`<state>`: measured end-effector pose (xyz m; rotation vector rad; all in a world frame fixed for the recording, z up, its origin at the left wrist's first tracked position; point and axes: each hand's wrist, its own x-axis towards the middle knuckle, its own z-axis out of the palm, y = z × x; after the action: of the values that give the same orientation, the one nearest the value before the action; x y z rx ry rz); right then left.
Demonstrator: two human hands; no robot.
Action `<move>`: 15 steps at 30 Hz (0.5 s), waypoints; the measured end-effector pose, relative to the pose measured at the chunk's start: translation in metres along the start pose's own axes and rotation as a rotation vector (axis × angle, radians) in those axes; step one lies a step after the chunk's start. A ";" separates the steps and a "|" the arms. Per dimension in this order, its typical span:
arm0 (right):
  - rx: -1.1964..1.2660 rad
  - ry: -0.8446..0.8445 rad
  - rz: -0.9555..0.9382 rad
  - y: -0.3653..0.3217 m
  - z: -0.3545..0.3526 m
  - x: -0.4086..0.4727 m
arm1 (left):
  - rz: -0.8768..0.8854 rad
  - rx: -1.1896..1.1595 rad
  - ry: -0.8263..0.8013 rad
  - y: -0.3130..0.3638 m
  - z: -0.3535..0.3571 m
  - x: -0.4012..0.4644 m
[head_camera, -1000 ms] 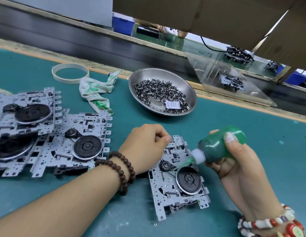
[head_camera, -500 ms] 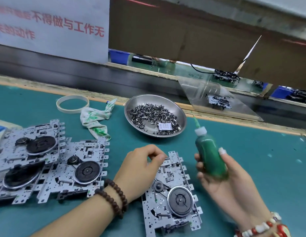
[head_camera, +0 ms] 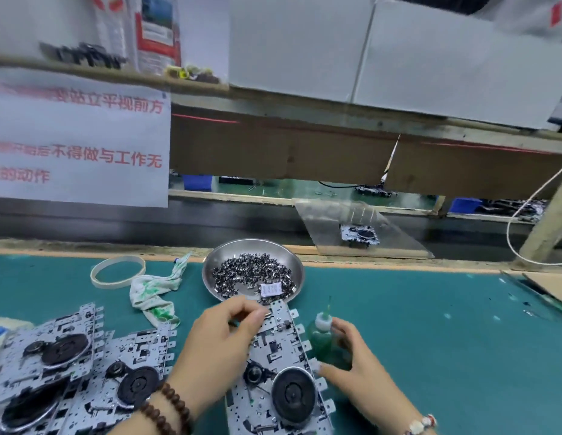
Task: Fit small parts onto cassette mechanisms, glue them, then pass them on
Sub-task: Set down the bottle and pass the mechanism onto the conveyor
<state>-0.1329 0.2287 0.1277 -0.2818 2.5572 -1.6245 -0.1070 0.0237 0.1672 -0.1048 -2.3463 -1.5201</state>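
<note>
We see the teal desk (head_camera: pixel 430 324) carrying the cassette mechanism (head_camera: pixel 279 372) at near centre, more mechanisms (head_camera: pixel 69 365) stacked left; the steel bowl (head_camera: pixel 292 262) of small parts (head_camera: pixel 251 271) sits just behind. Left hand (head_camera: pixel 217 343) grip pinches the mechanism's top edge; right hand (head_camera: pixel 358 362) grip is wrapped around the upright green glue bottle (head_camera: pixel 323 337), beside the mechanism's right edge.

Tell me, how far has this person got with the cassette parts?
Partway. In hand: the left hand grips the top of one cassette mechanism, while the right hand holds the green glue bottle upright beside it, so no glue is going on now. Left: that mechanism is not yet passed on, several mechanisms lie at the left, and the steel bowl holds many small parts.
</note>
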 end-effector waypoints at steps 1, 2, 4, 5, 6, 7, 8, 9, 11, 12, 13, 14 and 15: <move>0.050 0.034 -0.004 -0.003 -0.008 -0.003 | 0.023 0.001 0.009 0.010 -0.006 0.005; 0.108 0.108 -0.030 -0.009 -0.017 -0.006 | 0.040 -0.001 0.020 0.022 -0.012 0.012; 0.264 0.251 -0.099 -0.024 -0.039 -0.013 | 0.051 -0.034 0.029 0.047 -0.021 0.030; 0.355 0.245 -0.105 -0.035 -0.047 -0.016 | 0.057 -0.040 0.022 0.057 -0.022 0.042; 0.436 0.181 -0.089 -0.048 -0.052 -0.019 | 0.059 -0.031 0.010 0.067 -0.019 0.055; 0.496 0.093 -0.058 -0.060 -0.055 -0.020 | 0.054 -0.020 -0.006 0.075 -0.014 0.067; 0.544 0.022 -0.023 -0.069 -0.056 -0.020 | 0.048 -0.010 -0.027 0.083 -0.007 0.079; 0.594 -0.013 0.016 -0.075 -0.058 -0.018 | 0.048 0.009 -0.050 0.089 0.002 0.091; 0.709 -0.030 0.071 -0.080 -0.063 -0.011 | 0.051 0.064 -0.098 0.095 0.021 0.113; 0.748 -0.042 0.084 -0.081 -0.068 -0.007 | 0.049 0.082 -0.122 0.095 0.031 0.122; 0.773 -0.047 0.100 -0.081 -0.072 -0.002 | 0.044 0.091 -0.150 0.094 0.040 0.131; 0.786 -0.038 0.121 -0.080 -0.076 0.003 | 0.034 0.097 -0.183 0.092 0.050 0.140; 0.789 -0.009 0.147 -0.076 -0.080 0.010 | 0.022 0.102 -0.222 0.090 0.059 0.148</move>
<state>-0.1492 0.2657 0.2304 -0.0242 1.6761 -2.3609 -0.2386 0.0965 0.2713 -0.2875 -2.5806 -1.4406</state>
